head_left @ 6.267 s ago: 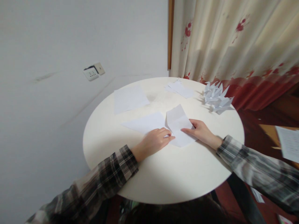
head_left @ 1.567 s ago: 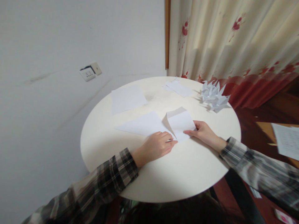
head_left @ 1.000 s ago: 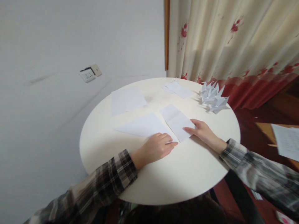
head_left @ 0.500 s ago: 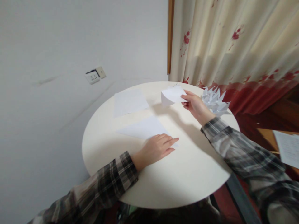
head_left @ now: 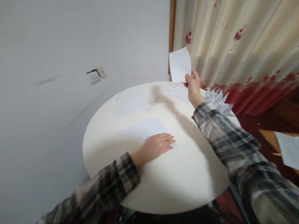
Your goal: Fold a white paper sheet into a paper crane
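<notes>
A small sheet of white paper [head_left: 180, 66] is pinched at its lower right corner by my right hand [head_left: 194, 85], raised above the far edge of the table. Palm down, my left hand [head_left: 158, 145] lies with fingers stretched out over the near edge of a white paper triangle [head_left: 147, 128], covering part of it. Beyond the triangle, a larger white sheet [head_left: 132, 102] lies flat. Under the raised sheet are some small paper pieces [head_left: 178, 92] on the tabletop, partly overlapping.
All of this is on a round white table [head_left: 182, 183] against a wall with a socket [head_left: 93, 77]. Pointed folded paper shapes [head_left: 219, 99] cluster at its right edge, beside my right forearm. A curtain [head_left: 217, 37] hangs behind; a printed sheet [head_left: 288, 149] lies lower right.
My right hand has lifted the small sheet up and away, tilting it upright and uncovering the small pieces beneath. The left hand stays on the triangle, its fingers slightly drawn together.
</notes>
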